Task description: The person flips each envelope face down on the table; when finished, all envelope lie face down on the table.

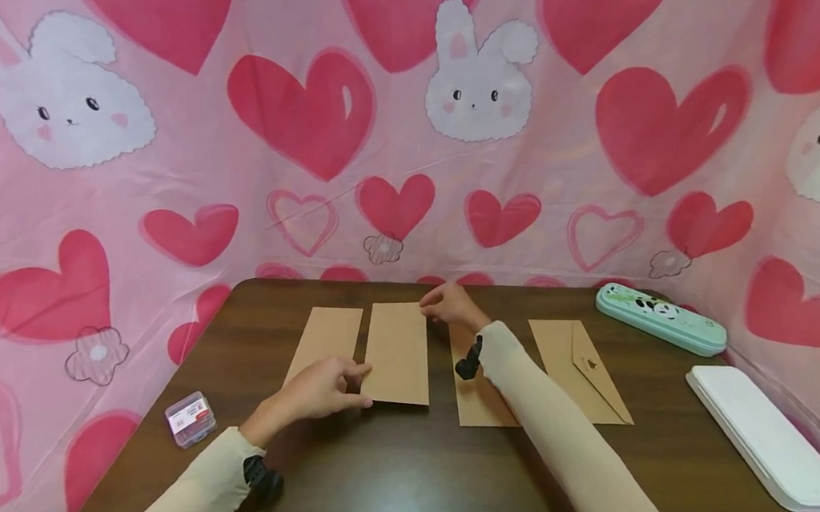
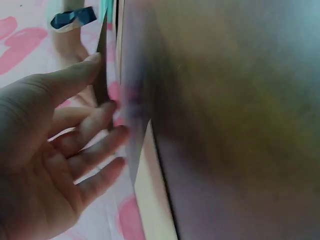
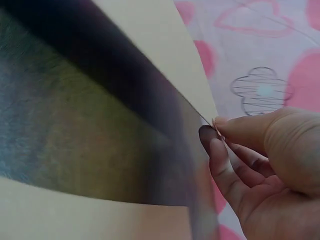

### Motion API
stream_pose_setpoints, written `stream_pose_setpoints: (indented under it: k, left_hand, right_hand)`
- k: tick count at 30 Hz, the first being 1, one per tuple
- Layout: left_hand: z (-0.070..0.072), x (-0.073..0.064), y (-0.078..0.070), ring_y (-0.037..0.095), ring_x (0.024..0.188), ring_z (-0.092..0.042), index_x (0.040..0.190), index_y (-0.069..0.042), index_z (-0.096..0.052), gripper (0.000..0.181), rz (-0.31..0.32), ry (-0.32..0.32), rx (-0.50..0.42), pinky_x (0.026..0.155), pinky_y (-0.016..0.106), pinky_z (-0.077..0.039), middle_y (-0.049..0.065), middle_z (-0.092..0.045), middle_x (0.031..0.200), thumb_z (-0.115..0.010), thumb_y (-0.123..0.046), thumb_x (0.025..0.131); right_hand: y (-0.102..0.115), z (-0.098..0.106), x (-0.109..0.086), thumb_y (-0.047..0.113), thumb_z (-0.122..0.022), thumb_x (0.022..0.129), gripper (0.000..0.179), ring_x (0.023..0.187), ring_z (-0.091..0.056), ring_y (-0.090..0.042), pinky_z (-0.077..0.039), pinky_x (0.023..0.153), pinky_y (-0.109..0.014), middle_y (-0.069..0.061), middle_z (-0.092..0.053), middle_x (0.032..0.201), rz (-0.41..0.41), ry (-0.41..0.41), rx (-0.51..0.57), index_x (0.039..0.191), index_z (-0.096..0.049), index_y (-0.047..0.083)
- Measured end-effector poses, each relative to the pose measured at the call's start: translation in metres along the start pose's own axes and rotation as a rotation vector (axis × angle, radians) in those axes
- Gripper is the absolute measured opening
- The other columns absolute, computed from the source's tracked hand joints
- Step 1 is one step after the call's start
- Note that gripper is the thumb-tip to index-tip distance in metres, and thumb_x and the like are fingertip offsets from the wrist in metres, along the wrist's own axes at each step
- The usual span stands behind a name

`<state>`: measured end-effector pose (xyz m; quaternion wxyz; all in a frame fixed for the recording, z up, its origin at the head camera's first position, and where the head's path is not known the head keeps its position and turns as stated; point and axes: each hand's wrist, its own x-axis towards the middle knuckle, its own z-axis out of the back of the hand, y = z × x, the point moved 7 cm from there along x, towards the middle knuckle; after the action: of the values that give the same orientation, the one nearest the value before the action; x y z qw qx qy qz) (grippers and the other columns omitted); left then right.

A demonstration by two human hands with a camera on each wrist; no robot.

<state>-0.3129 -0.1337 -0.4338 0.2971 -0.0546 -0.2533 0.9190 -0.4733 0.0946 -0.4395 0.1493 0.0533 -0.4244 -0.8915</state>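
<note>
Between my two hands is a plain brown paper envelope (image 1: 396,353), lifted a little over the tabletop. My left hand (image 1: 322,387) pinches its near left edge, thumb on one side and fingers on the other, as the left wrist view shows. At its far right corner my right hand (image 3: 270,165) grips the paper between thumb and fingertips. Another brown envelope (image 1: 329,331) lies to the left, partly behind my left hand. A third envelope (image 1: 475,399) is partly covered by my right forearm. Farther right, one envelope (image 1: 570,356) shows its pointed flap and a small dark emblem.
A mint-green panda pencil case (image 1: 661,318) sits at the back right, with a long white case (image 1: 771,436) nearer along the right edge. On the left is a small clear plastic box (image 1: 191,420). Heart-and-bunny cloth hangs behind the dark wooden table (image 1: 370,484).
</note>
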Motion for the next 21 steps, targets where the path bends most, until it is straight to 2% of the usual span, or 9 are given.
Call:
stream_pose_setpoints:
  k: [2,4,6,7,9,12,17,19,21]
  left_hand:
    - [0.0,0.004,0.001,0.004,0.072,-0.052,0.135,-0.002,-0.067,0.06,-0.025,0.025,-0.007,0.065,0.021,-0.044,0.004,-0.073,0.109,-0.082,-0.037,0.088]
    - [-0.003,0.007,0.0,0.002,0.066,-0.047,0.118,-0.002,-0.077,0.045,-0.055,0.057,-0.003,0.062,0.02,-0.042,-0.002,-0.072,0.094,-0.083,-0.034,0.087]
    - [-0.006,0.009,0.0,0.001,0.062,-0.044,0.096,-0.007,-0.08,0.027,-0.083,0.079,0.012,0.06,0.019,-0.039,-0.008,-0.066,0.077,-0.084,-0.032,0.086]
    - [-0.007,0.011,-0.001,0.001,0.06,-0.041,0.086,-0.011,-0.077,0.022,-0.095,0.088,0.027,0.058,0.02,-0.037,-0.01,-0.061,0.071,-0.084,-0.032,0.086]
    - [-0.009,0.014,-0.001,0.001,0.057,-0.039,0.072,-0.018,-0.065,0.027,-0.115,0.101,0.062,0.056,0.02,-0.034,-0.012,-0.053,0.063,-0.085,-0.03,0.085]
    - [-0.011,0.017,0.0,0.002,0.058,-0.039,0.07,-0.02,-0.058,0.033,-0.129,0.11,0.114,0.056,0.02,-0.033,-0.013,-0.049,0.06,-0.085,-0.03,0.085]
    - [-0.009,0.017,0.0,0.004,0.064,-0.041,0.067,-0.021,-0.058,0.034,-0.133,0.115,0.177,0.06,0.02,-0.033,-0.013,-0.052,0.059,-0.086,-0.03,0.083]
    - [-0.008,0.018,-0.004,0.005,0.063,-0.041,0.068,-0.015,-0.06,0.032,-0.139,0.119,0.169,0.059,0.021,-0.032,-0.01,-0.052,0.058,-0.087,-0.027,0.082]
    - [-0.007,0.02,-0.014,0.007,0.068,-0.047,0.08,-0.009,-0.071,0.023,-0.141,0.114,0.139,0.062,0.021,-0.036,-0.006,-0.059,0.067,-0.087,-0.026,0.082]
  right_hand:
    - [-0.001,-0.006,0.001,0.011,-0.075,0.093,0.015,0.081,-0.075,-0.018,-0.061,0.075,-0.032,-0.011,-0.08,0.099,0.007,0.014,-0.048,0.106,-0.08,0.005]
    - [-0.001,-0.013,0.003,0.013,-0.075,0.093,0.016,0.087,-0.074,-0.018,-0.06,0.079,-0.032,-0.009,-0.08,0.101,0.021,0.034,-0.108,0.107,-0.081,0.007]
    - [0.0,-0.021,0.004,0.014,-0.075,0.094,0.019,0.097,-0.073,-0.021,-0.06,0.086,-0.034,-0.009,-0.079,0.108,0.044,0.046,-0.166,0.111,-0.08,0.007]
    - [0.0,-0.024,0.005,0.015,-0.074,0.095,0.021,0.103,-0.072,-0.023,-0.059,0.09,-0.036,-0.01,-0.078,0.113,0.037,0.051,-0.184,0.114,-0.079,0.007]
    - [0.002,-0.029,0.006,0.016,-0.073,0.096,0.023,0.106,-0.07,-0.025,-0.058,0.093,-0.039,-0.011,-0.077,0.117,0.047,0.047,-0.221,0.116,-0.078,0.006]
    - [0.007,-0.032,0.006,0.015,-0.072,0.097,0.023,0.106,-0.069,-0.024,-0.058,0.092,-0.038,-0.011,-0.075,0.12,0.043,0.036,-0.276,0.118,-0.078,0.007]
    - [0.013,-0.033,0.008,0.016,-0.071,0.098,0.023,0.109,-0.065,-0.023,-0.055,0.093,-0.037,-0.01,-0.073,0.122,0.082,0.094,-0.348,0.118,-0.077,0.008]
    - [0.013,-0.028,0.007,0.018,-0.071,0.098,0.024,0.108,-0.065,-0.024,-0.055,0.093,-0.037,-0.01,-0.074,0.121,0.103,0.129,-0.349,0.119,-0.077,0.008]
    - [0.009,-0.019,0.002,0.02,-0.071,0.098,0.027,0.109,-0.067,-0.025,-0.056,0.094,-0.038,-0.01,-0.075,0.121,0.109,0.164,-0.332,0.121,-0.076,0.007]
